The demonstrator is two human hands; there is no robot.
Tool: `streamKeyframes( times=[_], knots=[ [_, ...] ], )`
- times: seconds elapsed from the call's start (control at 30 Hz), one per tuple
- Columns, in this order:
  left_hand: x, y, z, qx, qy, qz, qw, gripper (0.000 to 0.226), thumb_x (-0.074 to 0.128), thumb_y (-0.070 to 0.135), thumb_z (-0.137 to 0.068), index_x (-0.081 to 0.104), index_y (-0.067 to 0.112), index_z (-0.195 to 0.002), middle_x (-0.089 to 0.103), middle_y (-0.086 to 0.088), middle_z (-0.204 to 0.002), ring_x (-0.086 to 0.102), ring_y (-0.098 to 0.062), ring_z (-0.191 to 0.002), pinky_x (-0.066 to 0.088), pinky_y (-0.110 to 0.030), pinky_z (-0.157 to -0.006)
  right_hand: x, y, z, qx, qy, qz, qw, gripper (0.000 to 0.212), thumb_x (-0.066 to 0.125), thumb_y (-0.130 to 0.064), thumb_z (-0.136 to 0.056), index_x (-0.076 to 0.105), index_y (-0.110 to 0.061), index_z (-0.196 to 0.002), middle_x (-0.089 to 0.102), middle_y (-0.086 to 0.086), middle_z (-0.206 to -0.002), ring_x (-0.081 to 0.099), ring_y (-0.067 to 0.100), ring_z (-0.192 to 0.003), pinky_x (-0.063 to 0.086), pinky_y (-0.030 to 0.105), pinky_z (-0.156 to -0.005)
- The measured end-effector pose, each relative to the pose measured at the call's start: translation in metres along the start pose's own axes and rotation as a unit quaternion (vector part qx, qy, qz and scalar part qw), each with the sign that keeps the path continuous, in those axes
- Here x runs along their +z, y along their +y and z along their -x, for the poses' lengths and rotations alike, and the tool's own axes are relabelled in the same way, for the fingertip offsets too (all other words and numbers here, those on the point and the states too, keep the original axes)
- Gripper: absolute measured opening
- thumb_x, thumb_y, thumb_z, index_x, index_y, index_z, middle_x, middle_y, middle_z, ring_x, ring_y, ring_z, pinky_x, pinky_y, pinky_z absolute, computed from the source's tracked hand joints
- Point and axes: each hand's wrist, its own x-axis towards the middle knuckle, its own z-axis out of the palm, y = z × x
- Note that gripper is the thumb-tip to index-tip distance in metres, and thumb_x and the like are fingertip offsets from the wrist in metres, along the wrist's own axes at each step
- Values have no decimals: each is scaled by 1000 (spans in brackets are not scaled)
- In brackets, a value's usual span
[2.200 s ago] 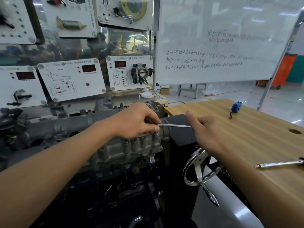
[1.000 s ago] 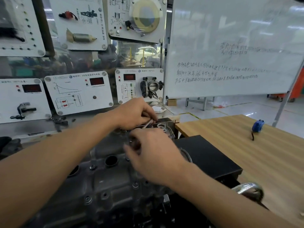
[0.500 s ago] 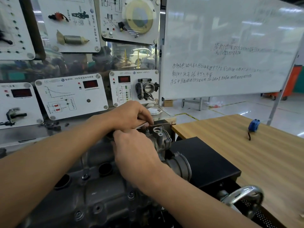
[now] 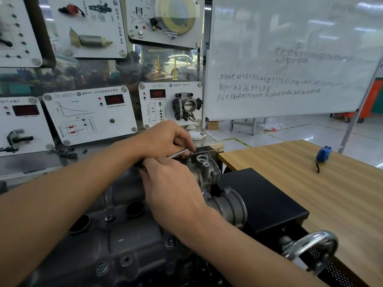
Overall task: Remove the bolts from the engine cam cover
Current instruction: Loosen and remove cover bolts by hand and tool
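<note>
Here: a workshop with a glossy floor. A whiteboard [image 4: 290,59] with handwriting stands far right, instrument panels [image 4: 89,114] far left. A wooden table [image 4: 310,183] at right carries a blue tape measure [image 4: 323,154]. The cam cover [image 4: 116,241] sits left of the table, its long axis running near left to far right. At its far end the left hand [image 4: 165,137] pinches a thin metal tool [image 4: 178,153], almost level, tip rightward. The right hand [image 4: 176,187] lies just below; its fingers are hidden, so I cannot tell its grip.
</note>
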Motion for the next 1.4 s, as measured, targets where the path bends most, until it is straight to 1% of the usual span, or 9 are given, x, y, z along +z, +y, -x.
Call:
streamKeyframes(
  times=[0.27, 0.43, 0.53, 0.63, 0.8, 0.97, 1.2, 1.3, 1.4],
  knots=[
    [-4, 6, 3, -7, -38, -17, 999, 25, 68, 4, -89, 76, 27, -94, 74, 21, -75, 72, -2, -81, 55, -16, -77, -1, 1, -1, -8, -11, -8, 1000, 7, 61, -10, -90, 62, -10, -96, 64, 7, -93, 58, 30, -82, 33, 33, -58],
    [-15, 8, 7, -74, -77, 51, 993, 33, 47, 8, -97, 76, 21, -107, 75, 16, -78, 72, -14, -94, 57, -30, -83, -4, 3, -2, -19, 8, -12, 1000, 12, 54, -19, -96, 63, -11, -95, 64, 6, -96, 57, 28, -90, 38, 34, -61],
    [-13, 6, 4, -63, -64, 39, 995, 22, 57, 27, -99, 76, 21, -106, 77, 10, -93, 71, -7, -91, 54, -23, -81, -4, 3, -4, -27, 23, 3, 999, 18, 51, -25, -97, 63, -13, -93, 64, 5, -92, 57, 26, -87, 36, 33, -59],
    [-11, 2, 1, -55, -49, 21, 997, 18, 63, 23, -95, 77, 18, -106, 76, 17, -92, 68, 7, -86, 49, -11, -78, -3, 4, -6, -28, 20, 9, 999, 18, 52, -25, -96, 64, -13, -90, 64, 6, -89, 57, 26, -85, 31, 32, -57],
    [-11, -1, -1, -66, -46, 50, 995, 17, 65, 19, -94, 77, 14, -105, 77, 7, -94, 73, -9, -86, 55, -15, -74, 2, 1, -8, -30, 4, 47, 998, 9, 62, -22, -90, 67, -14, -89, 64, 6, -87, 59, 25, -86, 25, 30, -56],
    [-9, 3, -1, -83, -42, 50, 994, 16, 65, 21, -94, 78, 18, -101, 77, 9, -92, 73, -10, -87, 55, -15, -74, -2, 2, -6, -32, 9, 73, 997, 12, 59, -28, -91, 65, -17, -91, 66, 4, -86, 61, 27, -78, 16, 27, -48],
    [-8, 7, -1, -82, -51, 7, 995, 17, 63, 31, -94, 79, 24, -98, 77, -1, -95, 69, -23, -98, 53, -41, -96, -9, 5, 1, -9, 0, 23, 1000, 25, 52, -36, -91, 58, -17, -75, 64, 6, -80, 58, 30, -68, 31, 32, -55],
    [-6, 7, -2, -84, -52, 31, 995, 18, 63, 28, -95, 79, 21, -94, 76, -7, -89, 70, -29, -93, 60, -38, -82, -16, 11, 6, 13, -7, 13, 1000, 31, 52, -36, -91, 49, -20, -65, 61, 5, -72, 50, 28, -61, 31, 31, -55],
    [-5, 6, -4, -93, -50, 36, 994, 19, 62, 25, -96, 79, 18, -94, 73, 9, -73, 70, -12, -77, 60, -25, -68, -28, 19, 11, 6, -59, -1, 998, 30, 52, -34, -94, 62, -15, -73, 61, 5, -73, 59, 30, -68, 46, 36, -59]
  ],
)
